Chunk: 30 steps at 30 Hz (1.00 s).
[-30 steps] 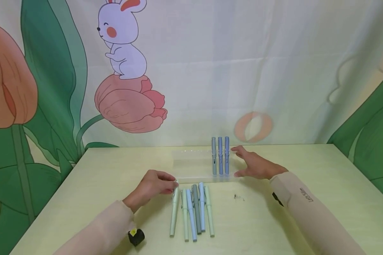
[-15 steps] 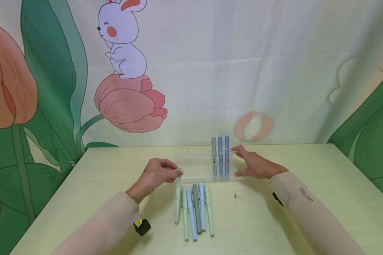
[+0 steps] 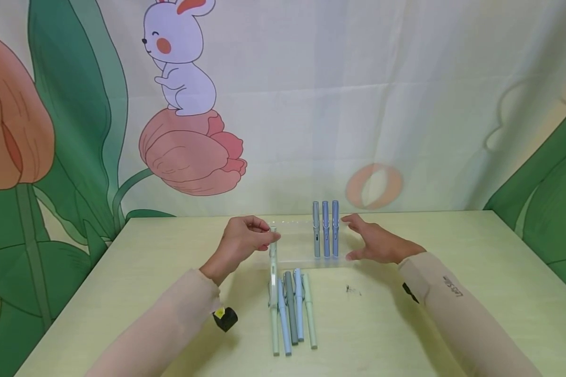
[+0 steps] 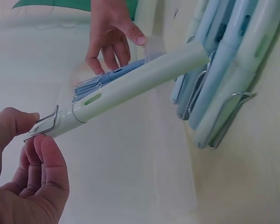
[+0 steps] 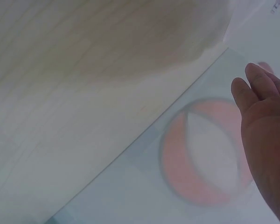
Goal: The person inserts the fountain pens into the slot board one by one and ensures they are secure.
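Note:
My left hand [image 3: 245, 236] pinches a pale green fountain pen [image 4: 140, 84] by its clip end between thumb and fingers. The pen hangs tilted above the table, its far end over the loose pens in the head view. A clear plastic pen rack [image 3: 292, 250] stands at the back of the table. Three bluish fountain pens [image 3: 326, 235] lean side by side in its right part. My right hand [image 3: 377, 242] holds the rack's right end, thumb at the front and fingers at the back. The right wrist view shows only part of this hand.
Several green, blue and grey pens [image 3: 290, 314] lie side by side in front of the rack. Small dark marks [image 3: 349, 289] are on the table to their right. A printed cloth [image 3: 283, 104] hangs behind the table's back edge.
My left hand has lifted the pale green pen off the table and carried it forward and right, to the rack's left end. The right hand has stayed at the rack.

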Available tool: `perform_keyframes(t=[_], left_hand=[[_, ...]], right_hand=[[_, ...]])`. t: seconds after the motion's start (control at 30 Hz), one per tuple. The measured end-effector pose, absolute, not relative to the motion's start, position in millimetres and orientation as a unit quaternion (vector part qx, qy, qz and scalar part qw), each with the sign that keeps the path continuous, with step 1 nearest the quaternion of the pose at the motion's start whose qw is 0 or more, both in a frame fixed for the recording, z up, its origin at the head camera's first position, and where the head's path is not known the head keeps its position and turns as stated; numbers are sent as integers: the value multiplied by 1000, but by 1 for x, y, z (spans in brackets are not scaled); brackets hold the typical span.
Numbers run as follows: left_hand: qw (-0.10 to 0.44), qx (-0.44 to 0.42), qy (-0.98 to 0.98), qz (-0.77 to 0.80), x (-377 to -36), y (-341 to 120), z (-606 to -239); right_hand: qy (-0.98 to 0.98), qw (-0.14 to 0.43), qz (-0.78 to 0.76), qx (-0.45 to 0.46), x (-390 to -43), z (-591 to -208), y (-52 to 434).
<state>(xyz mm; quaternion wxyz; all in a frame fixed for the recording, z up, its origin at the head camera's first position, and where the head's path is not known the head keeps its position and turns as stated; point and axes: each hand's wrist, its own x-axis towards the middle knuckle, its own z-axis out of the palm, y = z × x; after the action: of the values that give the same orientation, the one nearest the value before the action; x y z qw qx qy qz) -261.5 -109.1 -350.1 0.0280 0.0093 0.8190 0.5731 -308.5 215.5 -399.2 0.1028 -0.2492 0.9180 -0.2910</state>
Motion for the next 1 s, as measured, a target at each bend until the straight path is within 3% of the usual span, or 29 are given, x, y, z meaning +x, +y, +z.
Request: perform_keyframes(t=[1.0], left_hand=[[-20, -20, 820, 572, -308, -65, -330]], right_hand=[[917, 105, -289, -253, -308, -398, 216]])
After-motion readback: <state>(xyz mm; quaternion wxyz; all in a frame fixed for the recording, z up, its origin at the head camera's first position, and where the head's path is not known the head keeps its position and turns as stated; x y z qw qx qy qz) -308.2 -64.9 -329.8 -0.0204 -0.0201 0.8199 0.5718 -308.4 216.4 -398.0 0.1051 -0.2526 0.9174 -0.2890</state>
